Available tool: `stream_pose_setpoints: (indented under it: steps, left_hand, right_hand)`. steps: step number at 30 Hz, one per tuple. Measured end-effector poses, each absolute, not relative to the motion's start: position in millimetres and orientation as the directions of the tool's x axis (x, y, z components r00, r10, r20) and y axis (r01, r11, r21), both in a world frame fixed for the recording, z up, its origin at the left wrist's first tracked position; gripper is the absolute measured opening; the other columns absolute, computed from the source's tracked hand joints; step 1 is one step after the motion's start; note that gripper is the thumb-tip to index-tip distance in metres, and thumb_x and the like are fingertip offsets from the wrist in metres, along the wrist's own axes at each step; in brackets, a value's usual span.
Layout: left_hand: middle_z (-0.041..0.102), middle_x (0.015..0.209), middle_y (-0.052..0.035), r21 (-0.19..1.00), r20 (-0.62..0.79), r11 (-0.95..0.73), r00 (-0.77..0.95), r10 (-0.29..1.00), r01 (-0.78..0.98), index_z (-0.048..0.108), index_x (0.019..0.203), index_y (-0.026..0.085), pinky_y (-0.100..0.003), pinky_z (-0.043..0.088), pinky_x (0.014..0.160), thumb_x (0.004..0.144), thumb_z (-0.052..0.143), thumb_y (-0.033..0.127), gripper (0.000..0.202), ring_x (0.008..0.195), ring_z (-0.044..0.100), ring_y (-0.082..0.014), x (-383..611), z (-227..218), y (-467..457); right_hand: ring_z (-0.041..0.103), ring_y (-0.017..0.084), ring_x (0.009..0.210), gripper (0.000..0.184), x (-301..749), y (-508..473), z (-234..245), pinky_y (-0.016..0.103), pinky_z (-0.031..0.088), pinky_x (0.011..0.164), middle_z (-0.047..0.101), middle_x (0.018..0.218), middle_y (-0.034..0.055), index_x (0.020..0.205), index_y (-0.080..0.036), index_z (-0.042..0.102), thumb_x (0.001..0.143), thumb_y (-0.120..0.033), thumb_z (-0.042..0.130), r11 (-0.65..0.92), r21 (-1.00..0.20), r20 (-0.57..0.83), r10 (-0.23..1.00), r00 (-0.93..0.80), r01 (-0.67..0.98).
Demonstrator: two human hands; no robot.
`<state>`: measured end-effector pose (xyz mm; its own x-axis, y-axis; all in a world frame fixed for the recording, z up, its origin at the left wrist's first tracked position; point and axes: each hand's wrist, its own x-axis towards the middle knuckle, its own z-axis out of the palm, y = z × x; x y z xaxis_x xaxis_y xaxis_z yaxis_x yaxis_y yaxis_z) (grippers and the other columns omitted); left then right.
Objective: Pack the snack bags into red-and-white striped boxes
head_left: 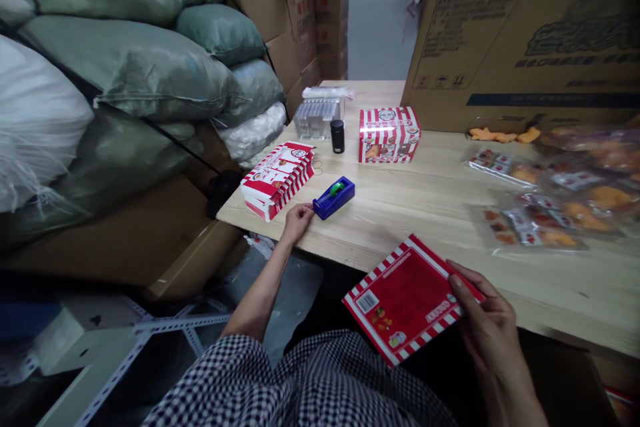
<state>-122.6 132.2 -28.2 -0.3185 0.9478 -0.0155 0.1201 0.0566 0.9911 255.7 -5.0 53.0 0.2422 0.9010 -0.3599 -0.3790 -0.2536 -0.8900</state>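
Note:
My left hand (pixel 299 223) is closed in a pinch at the front cutting end of a blue tape dispenser (pixel 342 197), which carries a green-cored roll. Whatever lies between those fingertips is too small to make out. In my right hand (pixel 485 307) is a red box with a white striped border (pixel 407 300), gripped by its right edge and tilted over the table's front edge. Its side with a barcode and printing faces me. Behind my left hand lies a stack of flat red-and-white cartons (pixel 277 177). A made-up striped box (pixel 389 135) stands farther back.
A black cylinder (pixel 337 137) and clear plastic cases (pixel 319 118) stand on the wooden table (pixel 430 193). Bagged orange pieces and cards (pixel 540 220) lie at right, before a large cardboard carton (pixel 515 40). Stuffed sacks (pixel 135 70) are piled at left.

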Motion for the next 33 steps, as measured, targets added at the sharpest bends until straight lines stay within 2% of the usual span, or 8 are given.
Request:
stream_pose_setpoints:
  steps: [3, 6, 8, 10, 15, 22, 28, 33]
  left_hand:
    - [0.069, 0.084, -0.0061, 0.990, 0.017, 0.041, -0.401, 0.916, 0.135, 0.062, 0.064, 0.016, -0.032, 0.049, 0.082, 0.067, 0.077, 0.037, 0.026, 0.079, 0.061, -0.0170, -112, -17, 123]
    - [0.067, 0.075, -0.0028, 0.996, 0.029, 0.004, -0.368, 0.930, 0.090, 0.063, 0.076, 0.016, -0.031, 0.051, 0.077, 0.076, 0.071, 0.043, 0.028, 0.072, 0.061, -0.0157, -78, 12, 103]
    - [0.069, 0.078, -0.0032, 0.999, 0.036, -0.028, -0.284, 0.958, 0.033, 0.063, 0.085, 0.017, -0.030, 0.052, 0.077, 0.082, 0.066, 0.046, 0.030, 0.073, 0.064, -0.0158, -42, 41, 84]
    - [0.069, 0.077, -0.0034, 0.997, 0.042, -0.051, -0.137, 0.990, -0.063, 0.064, 0.086, 0.017, -0.029, 0.053, 0.076, 0.085, 0.066, 0.045, 0.028, 0.072, 0.064, -0.0153, -2, 72, 64]
    - [0.070, 0.072, -0.0028, 0.961, 0.007, 0.026, 0.119, 0.993, -0.277, 0.067, 0.080, 0.017, -0.027, 0.054, 0.072, 0.084, 0.070, 0.041, 0.024, 0.066, 0.065, -0.0137, 70, 112, 39]
    - [0.070, 0.067, -0.0019, 0.931, -0.100, 0.136, 0.123, 0.987, -0.338, 0.069, 0.077, 0.015, -0.025, 0.054, 0.066, 0.079, 0.075, 0.040, 0.025, 0.059, 0.064, -0.0119, 85, 90, 49]
    - [0.070, 0.066, -0.0023, 0.920, -0.130, 0.169, 0.133, 0.983, -0.353, 0.069, 0.078, 0.014, -0.023, 0.053, 0.063, 0.078, 0.076, 0.039, 0.026, 0.058, 0.064, -0.0112, 84, 89, 51]
    - [0.073, 0.071, -0.0037, 0.937, -0.163, 0.196, 0.134, 0.977, -0.290, 0.066, 0.081, 0.015, -0.025, 0.055, 0.065, 0.076, 0.078, 0.042, 0.030, 0.062, 0.068, -0.0135, 85, 77, 61]
  right_hand:
    - [0.074, 0.025, 0.085, 0.041, 253, -3, 68, 0.039, 0.061, 0.077, 0.078, 0.103, 0.0073, 0.115, -0.023, 0.071, 0.077, -0.038, 0.080, -0.101, -0.965, -0.192, 0.903, 0.384, -0.243]
    - [0.069, 0.026, 0.104, 0.028, 246, 1, 84, 0.045, 0.053, 0.097, 0.074, 0.113, 0.0076, 0.109, -0.022, 0.073, 0.083, -0.031, 0.075, 0.180, -0.982, 0.188, 0.853, 0.487, 0.065]
    - [0.064, 0.027, 0.114, 0.020, 239, 7, 88, 0.047, 0.048, 0.104, 0.071, 0.118, 0.0080, 0.106, -0.024, 0.074, 0.087, -0.026, 0.070, 0.337, -0.910, 0.409, 0.819, 0.402, 0.240]
    - [0.062, 0.027, 0.119, 0.021, 233, 14, 85, 0.049, 0.047, 0.104, 0.069, 0.122, 0.0086, 0.109, -0.026, 0.073, 0.091, -0.023, 0.063, 0.417, -0.851, 0.500, 0.828, 0.252, 0.319]
    - [0.059, 0.027, 0.119, 0.030, 228, 19, 71, 0.051, 0.050, 0.100, 0.063, 0.128, 0.0089, 0.119, -0.030, 0.068, 0.095, -0.017, 0.055, 0.491, -0.765, 0.556, 0.830, 0.041, 0.417]
    - [0.061, 0.026, 0.112, 0.039, 225, 17, 77, 0.047, 0.054, 0.094, 0.063, 0.119, 0.0083, 0.125, -0.032, 0.063, 0.093, -0.012, 0.057, 0.534, -0.697, 0.609, 0.793, 0.003, 0.478]
    - [0.059, 0.025, 0.116, 0.058, 232, 23, 80, 0.060, 0.035, 0.115, 0.061, 0.123, 0.0071, 0.145, -0.038, 0.046, 0.095, -0.009, 0.051, 0.582, -0.578, 0.601, 0.778, -0.183, 0.572]
    - [0.058, 0.024, 0.118, 0.054, 238, 26, 79, 0.057, 0.041, 0.113, 0.058, 0.122, 0.0070, 0.141, -0.040, 0.052, 0.095, -0.010, 0.050, 0.554, -0.667, 0.574, 0.808, -0.131, 0.499]
